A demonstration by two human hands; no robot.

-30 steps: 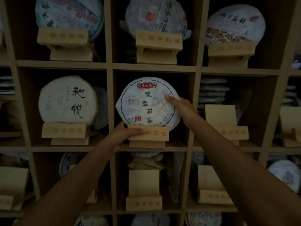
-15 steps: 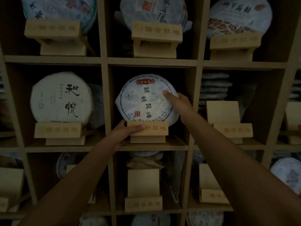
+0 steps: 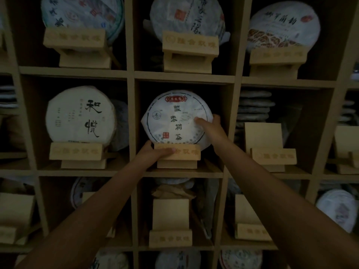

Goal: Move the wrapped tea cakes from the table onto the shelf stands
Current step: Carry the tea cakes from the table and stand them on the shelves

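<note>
1. The cake (image 3: pixel 174 121) stands upright on the middle stand (image 3: pixel 177 155), its lower rim tucked behind the stand's front lip, label facing out.
2. The right hand (image 3: pixel 210 126) is at the cake's right edge: thumb flat across the wrapper face, fingers curled round the rim behind. To my eye that grip is there to turn or level the disc so the print reads straight.
3. The left hand (image 3: pixel 153 152) clamps the stand's left end, thumb pressed along the front lip, other fingers hidden behind. It looks like a brace, so the light wooden stand doesn't slide on the shelf (image 3: pixel 184 172) while the cake is nudged.
4. Left of the stand, a neighbouring cake (image 3: pixel 80 115) already sits displayed the same way.
5. Right of the stand, an empty stand (image 3: pixel 271 150) waits, with more bare ones below; plenty of the job seems left.
6. No table in view.
</note>
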